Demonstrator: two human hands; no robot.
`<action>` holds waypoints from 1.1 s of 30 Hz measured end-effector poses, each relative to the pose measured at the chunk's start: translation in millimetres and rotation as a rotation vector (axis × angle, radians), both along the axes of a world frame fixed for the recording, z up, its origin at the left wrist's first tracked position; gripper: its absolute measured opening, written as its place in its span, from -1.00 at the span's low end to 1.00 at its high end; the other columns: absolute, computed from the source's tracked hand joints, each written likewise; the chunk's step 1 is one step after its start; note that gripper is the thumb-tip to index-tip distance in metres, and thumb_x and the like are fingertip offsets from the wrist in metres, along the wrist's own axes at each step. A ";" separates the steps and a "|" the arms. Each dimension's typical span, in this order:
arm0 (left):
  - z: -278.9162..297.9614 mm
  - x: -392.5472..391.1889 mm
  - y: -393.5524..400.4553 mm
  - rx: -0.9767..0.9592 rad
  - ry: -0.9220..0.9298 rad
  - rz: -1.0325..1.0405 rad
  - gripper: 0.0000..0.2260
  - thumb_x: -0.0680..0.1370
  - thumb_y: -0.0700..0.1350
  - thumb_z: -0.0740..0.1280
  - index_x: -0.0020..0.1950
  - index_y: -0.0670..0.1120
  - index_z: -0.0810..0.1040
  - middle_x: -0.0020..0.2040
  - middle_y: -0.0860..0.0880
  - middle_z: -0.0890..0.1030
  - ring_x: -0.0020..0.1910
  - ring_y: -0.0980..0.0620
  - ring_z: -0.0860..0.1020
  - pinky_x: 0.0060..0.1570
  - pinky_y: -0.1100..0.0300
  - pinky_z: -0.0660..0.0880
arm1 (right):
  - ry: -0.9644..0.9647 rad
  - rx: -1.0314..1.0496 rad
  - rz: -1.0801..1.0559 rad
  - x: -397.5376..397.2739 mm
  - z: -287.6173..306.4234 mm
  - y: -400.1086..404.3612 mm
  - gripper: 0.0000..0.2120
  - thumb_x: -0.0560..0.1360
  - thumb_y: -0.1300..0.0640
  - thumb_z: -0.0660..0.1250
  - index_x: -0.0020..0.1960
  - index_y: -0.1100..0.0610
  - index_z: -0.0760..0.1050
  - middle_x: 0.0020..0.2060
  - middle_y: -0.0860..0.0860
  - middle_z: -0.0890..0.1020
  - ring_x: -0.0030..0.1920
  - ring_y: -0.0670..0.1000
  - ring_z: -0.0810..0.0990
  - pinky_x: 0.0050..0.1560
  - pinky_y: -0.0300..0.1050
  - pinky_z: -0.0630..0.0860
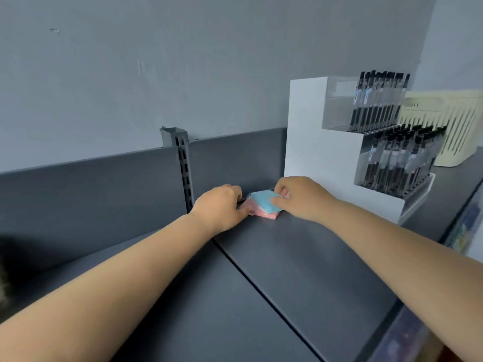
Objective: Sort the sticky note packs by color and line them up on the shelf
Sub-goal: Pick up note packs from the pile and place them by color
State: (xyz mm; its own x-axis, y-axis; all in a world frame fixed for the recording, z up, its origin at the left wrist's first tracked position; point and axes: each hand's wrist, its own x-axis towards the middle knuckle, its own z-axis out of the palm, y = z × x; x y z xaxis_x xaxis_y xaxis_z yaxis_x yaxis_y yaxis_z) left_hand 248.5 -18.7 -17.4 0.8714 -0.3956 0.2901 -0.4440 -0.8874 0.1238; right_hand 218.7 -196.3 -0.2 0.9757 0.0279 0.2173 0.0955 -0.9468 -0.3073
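A blue sticky note pack [264, 201] lies on top of a pink sticky note pack [261, 215] at the back of the dark grey shelf [300, 257], close to its rear panel. My left hand [222, 207] grips the left edge of the pink pack, fingers curled around it. My right hand [300, 197] pinches the right edge of the blue pack between thumb and fingers. Most of the pink pack is hidden under the blue one and behind my left hand.
A white stepped display stand [326, 158] with several black pens [397, 158] stands just right of the packs. A cream plastic basket [449, 126] sits behind it. A slotted grey upright post [183, 165] rises left of my left hand. The shelf's front edge runs at lower right.
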 end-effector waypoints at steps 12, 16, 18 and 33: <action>-17.2 30.0 -14.1 -0.285 0.185 -0.005 -0.66 0.46 0.13 0.35 -0.24 -0.15 0.56 -0.16 -0.21 0.56 -0.07 -0.17 0.50 -0.08 -0.01 0.46 | 0.126 -0.108 0.179 53.4 -17.3 -25.9 -0.66 0.34 -0.33 0.17 -0.31 -0.07 0.24 -0.24 -0.09 0.40 -0.06 0.02 0.33 0.02 -0.03 0.41; -14.8 26.7 -11.7 -0.480 0.271 -0.049 -0.87 0.43 -0.07 0.45 -0.09 -0.10 0.64 -0.16 0.02 0.61 -0.14 0.07 0.55 -0.09 0.25 0.46 | 0.186 0.000 0.207 50.3 -14.2 -25.5 -0.49 0.23 -0.38 0.25 -0.30 0.11 0.41 -0.28 0.00 0.47 -0.16 -0.01 0.38 -0.19 -0.10 0.40; -15.7 27.0 -11.5 -0.579 0.321 -0.058 -0.86 0.41 -0.15 0.48 -0.08 -0.13 0.61 -0.15 0.03 0.64 -0.18 0.12 0.57 -0.08 0.27 0.49 | 0.173 0.112 0.213 49.3 -14.4 -27.1 -0.54 0.27 -0.27 0.39 -0.10 0.10 0.49 -0.14 -0.02 0.54 -0.06 -0.02 0.47 -0.09 -0.06 0.49; -14.0 31.1 -0.7 -1.330 0.292 -0.029 -0.83 0.49 -0.32 0.34 0.05 -0.17 0.56 -0.10 -0.11 0.67 -0.20 -0.02 0.62 -0.22 0.14 0.54 | -0.012 0.747 0.218 41.6 -0.1 -31.4 -0.45 0.34 0.20 0.50 0.21 -0.07 0.32 -0.11 -0.20 0.53 -0.13 -0.12 0.56 -0.23 -0.05 0.57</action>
State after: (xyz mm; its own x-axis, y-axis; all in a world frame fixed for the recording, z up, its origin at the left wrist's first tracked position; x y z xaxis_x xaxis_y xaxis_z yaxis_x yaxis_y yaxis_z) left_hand 279.6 -19.4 -31.4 0.9623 0.0169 0.2715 -0.2713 -0.0153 0.9624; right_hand 260.3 -227.7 -0.4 0.9624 0.0607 0.2649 0.2634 -0.4484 -0.8541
